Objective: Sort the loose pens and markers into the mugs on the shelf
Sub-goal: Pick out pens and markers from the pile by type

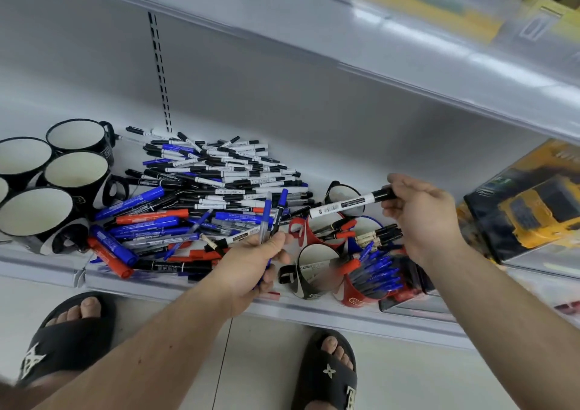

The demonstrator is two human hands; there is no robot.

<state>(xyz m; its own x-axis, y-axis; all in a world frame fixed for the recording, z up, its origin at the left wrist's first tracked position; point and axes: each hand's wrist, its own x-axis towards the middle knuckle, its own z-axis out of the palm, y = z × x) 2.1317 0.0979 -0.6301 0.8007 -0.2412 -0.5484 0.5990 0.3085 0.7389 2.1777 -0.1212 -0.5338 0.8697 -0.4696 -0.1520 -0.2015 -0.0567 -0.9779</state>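
A white marker (351,203) is being pinched by the right hand (420,212) (several pens (271,218) are being clutched by the left hand (251,262)), so the crowded bundle is being risked slipping

A single wide-angle view from the person's head looks forward and steeply down, close over the front edge of the shelf (188,281), which slants across the frame from left down to right. It faces the shelf's grey back panel, with the underside of the upper shelf (408,73) curving across the top right, bent by the lens. Both forearms reach in from the bottom, the left hand (251,268) and right hand (420,212) near the frame's middle, and the floor (263,362) with two sandalled feet shows below the front edge.
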